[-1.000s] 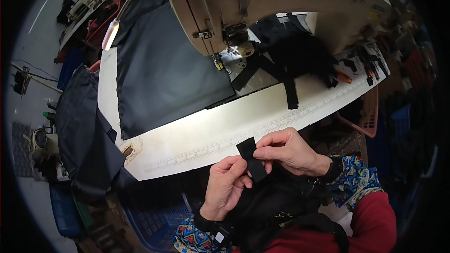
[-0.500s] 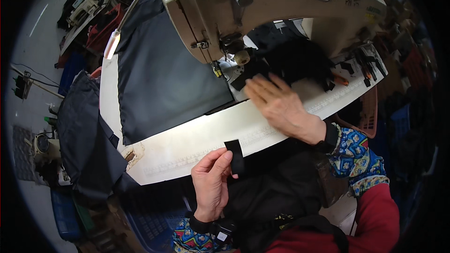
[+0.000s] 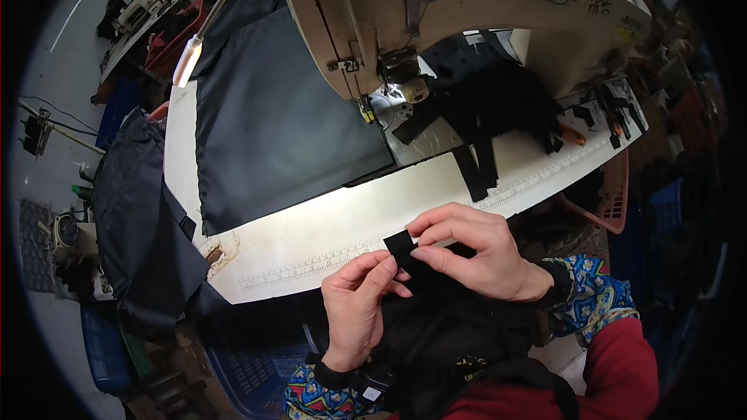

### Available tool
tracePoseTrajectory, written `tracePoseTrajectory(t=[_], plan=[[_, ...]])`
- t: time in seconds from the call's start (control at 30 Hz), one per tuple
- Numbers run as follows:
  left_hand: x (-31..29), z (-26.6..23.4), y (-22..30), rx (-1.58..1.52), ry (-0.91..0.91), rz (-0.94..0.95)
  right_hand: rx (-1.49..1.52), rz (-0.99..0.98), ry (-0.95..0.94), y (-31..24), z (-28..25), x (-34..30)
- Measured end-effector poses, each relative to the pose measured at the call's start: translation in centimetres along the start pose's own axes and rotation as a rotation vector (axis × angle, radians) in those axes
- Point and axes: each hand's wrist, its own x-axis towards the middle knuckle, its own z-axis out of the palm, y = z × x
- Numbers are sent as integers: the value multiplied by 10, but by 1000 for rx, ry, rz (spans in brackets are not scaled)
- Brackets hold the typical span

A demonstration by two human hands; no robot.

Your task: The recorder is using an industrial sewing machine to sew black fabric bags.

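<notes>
A short black fabric strip [image 3: 400,244] is stretched between my two hands, just over the front edge of the sewing table. My left hand [image 3: 356,307] pinches its left side between thumb and forefinger. On its other side my right hand [image 3: 478,255] closes thumb and fingertips on the strip, with a small pale spot showing there that I cannot make out. Behind my hands stands a beige sewing machine [image 3: 498,4]. A large dark fabric panel [image 3: 288,117] lies flat to the left of its needle. Several black strips [image 3: 482,171] hang out of a dark heap under its arm.
The white table edge [image 3: 327,253] carries printed ruler marks. Small tools and an orange-handled cutter [image 3: 573,134] lie at the right. A lit lamp [image 3: 187,62] hangs at the left. Dark cloth [image 3: 144,225] drapes over the left edge; a blue basket [image 3: 257,369] and a pink basket [image 3: 615,194] stand below.
My right hand has come back from the heap by the needle toward my left and now grips the strip too. Strips from the heap now lie over the table's ruler marks.
</notes>
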Motion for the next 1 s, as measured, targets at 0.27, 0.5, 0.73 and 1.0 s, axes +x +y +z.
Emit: tracePoseTrajectory(t=[0.27, 0.5, 0.73, 1.0], plan=[[-3, 10, 0, 86, 22, 65, 289, 460, -54, -9, 0, 1], [9, -11, 10, 439, 67, 232, -439, -236, -24, 41, -9, 36], [40, -7, 41, 1062, -91, 500, -898, -468, -275, 63, -23, 96], [124, -3, 60, 1967, -334, 1378, -463, -99, -125, 63, -19, 103]])
